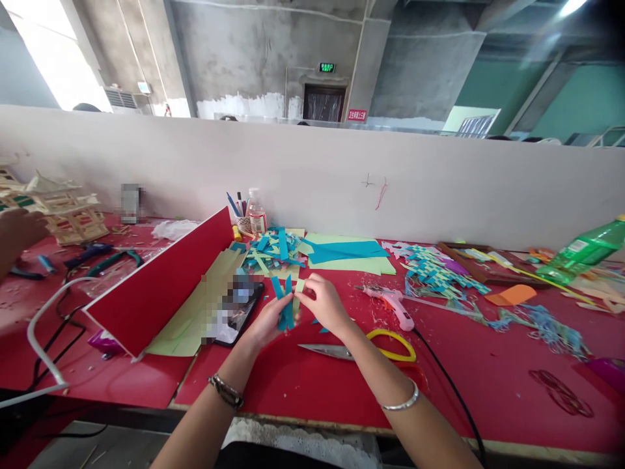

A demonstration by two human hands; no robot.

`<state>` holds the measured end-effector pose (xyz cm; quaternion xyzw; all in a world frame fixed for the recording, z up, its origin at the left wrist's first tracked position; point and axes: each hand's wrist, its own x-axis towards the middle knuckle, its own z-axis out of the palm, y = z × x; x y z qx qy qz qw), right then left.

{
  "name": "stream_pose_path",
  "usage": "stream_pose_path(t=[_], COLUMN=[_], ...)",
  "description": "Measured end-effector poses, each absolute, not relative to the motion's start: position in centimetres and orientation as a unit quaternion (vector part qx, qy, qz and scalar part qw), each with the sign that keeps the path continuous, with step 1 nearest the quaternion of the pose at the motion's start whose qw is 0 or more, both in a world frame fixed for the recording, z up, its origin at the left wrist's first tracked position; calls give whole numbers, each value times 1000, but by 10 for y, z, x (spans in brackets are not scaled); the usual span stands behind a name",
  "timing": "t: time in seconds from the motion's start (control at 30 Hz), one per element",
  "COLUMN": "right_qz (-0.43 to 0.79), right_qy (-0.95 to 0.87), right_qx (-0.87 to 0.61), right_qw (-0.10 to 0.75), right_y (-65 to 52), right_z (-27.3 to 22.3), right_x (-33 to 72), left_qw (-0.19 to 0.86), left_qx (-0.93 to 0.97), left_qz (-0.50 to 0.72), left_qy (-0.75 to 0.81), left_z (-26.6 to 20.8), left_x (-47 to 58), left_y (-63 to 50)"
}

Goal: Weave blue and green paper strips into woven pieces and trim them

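Between the fingers of my left hand (267, 320) are blue paper strips (282, 294), their ends sticking up and down past the grip. My right hand (322, 301) pinches a pale green paper strip (299, 286) right beside them, and both hands nearly touch. Under my right forearm lie scissors (398, 345) with yellow handles, blades pointing left. A pink glue gun (393, 305) rests to the right of my right hand. Beyond my hands is a heap of cut blue and green paper strips (273, 251).
A phone (239, 312) and green paper sheets (183, 319) lie left, beside a red upright board (161, 280). Woven paper strips (434, 270) and a green bottle (583, 251) are at right. Another person's hand (22, 234) is by a wooden model house (73, 215). A black cord (449, 378) crosses the table.
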<state>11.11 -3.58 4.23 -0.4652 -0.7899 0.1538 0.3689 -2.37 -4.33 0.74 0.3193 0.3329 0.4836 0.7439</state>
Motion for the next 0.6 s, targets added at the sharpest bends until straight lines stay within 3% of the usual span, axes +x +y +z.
stream_pose_path(t=[0.13, 0.27, 0.6], right_qz=[94, 120, 61], right_qy=[-814, -801, -879], right_qx=[-476, -484, -427], right_qw=[319, 332, 203], right_y=[-33, -38, -60], right_z=[41, 38, 9], right_x=[113, 129, 145], left_qw=[731, 717, 606], left_qx=[383, 410, 431], left_qz=[464, 448, 550], left_qy=[323, 341, 380], left_z=[7, 14, 51], left_x=[-21, -23, -58], left_y=[-44, -42, 12])
